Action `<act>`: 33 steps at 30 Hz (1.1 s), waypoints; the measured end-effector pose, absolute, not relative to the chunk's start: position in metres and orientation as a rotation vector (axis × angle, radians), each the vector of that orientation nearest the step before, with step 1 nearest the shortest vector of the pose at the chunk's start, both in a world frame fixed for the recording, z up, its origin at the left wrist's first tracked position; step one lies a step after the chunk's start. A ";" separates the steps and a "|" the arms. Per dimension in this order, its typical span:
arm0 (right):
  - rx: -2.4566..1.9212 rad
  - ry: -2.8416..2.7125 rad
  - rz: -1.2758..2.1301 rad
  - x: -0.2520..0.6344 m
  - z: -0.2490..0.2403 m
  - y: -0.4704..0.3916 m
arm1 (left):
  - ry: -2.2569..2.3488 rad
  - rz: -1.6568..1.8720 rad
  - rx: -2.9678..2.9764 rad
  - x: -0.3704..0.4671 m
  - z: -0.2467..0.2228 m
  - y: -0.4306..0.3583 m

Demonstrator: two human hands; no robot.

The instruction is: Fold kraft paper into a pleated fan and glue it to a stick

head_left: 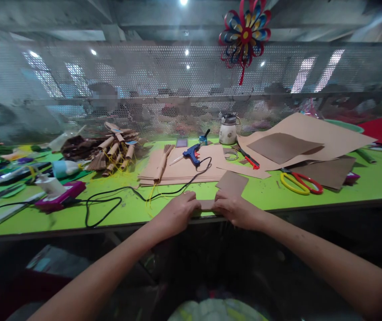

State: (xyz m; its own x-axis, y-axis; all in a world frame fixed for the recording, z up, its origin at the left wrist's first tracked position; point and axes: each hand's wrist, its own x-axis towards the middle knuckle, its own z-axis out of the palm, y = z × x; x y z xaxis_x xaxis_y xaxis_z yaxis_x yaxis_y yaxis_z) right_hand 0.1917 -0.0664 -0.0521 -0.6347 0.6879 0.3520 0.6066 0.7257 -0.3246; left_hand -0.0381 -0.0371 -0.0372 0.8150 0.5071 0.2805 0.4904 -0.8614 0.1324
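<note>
Between my two hands, at the front edge of the green table, is a narrow piece of brown paper. The fingers of my left hand are closed on its left end. My right hand pinches its right end. Just beyond my right hand lies a loose brown paper piece. Farther back, a stack of brown paper sheets carries a blue glue gun and a rolled paper bundle with fringed top and yellow string. My fingers hide the ends of the narrow piece.
Yellow-and-red scissors and a red-handled cutter lie to the right, near large brown sheets. A black cable runs left to a purple power strip. Finished-looking paper bundles pile up behind it. A jar stands at the back.
</note>
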 end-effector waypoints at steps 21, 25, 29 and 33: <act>-1.117 -2.522 0.747 0.201 -0.024 -0.033 | 0.850 0.208 2.618 -0.043 -0.019 -0.021; -1.182 -2.574 0.752 0.198 -0.022 -0.030 | 0.929 0.098 2.567 -0.039 -0.011 -0.021; -1.232 -2.556 0.742 0.196 -0.023 -0.031 | 0.931 0.062 2.555 -0.038 -0.009 -0.018; -1.222 -2.544 0.711 0.195 -0.024 -0.035 | 0.910 0.067 2.554 -0.038 -0.012 -0.014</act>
State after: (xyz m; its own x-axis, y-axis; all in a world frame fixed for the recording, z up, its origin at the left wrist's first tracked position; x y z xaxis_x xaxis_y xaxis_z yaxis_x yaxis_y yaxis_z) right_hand 0.1954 -0.0352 -0.0240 -0.6253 0.7804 -0.0023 0.6685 0.5341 -0.5175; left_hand -0.0380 -0.0140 -0.0116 0.7839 0.6135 -0.0956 0.5930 -0.6941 0.4081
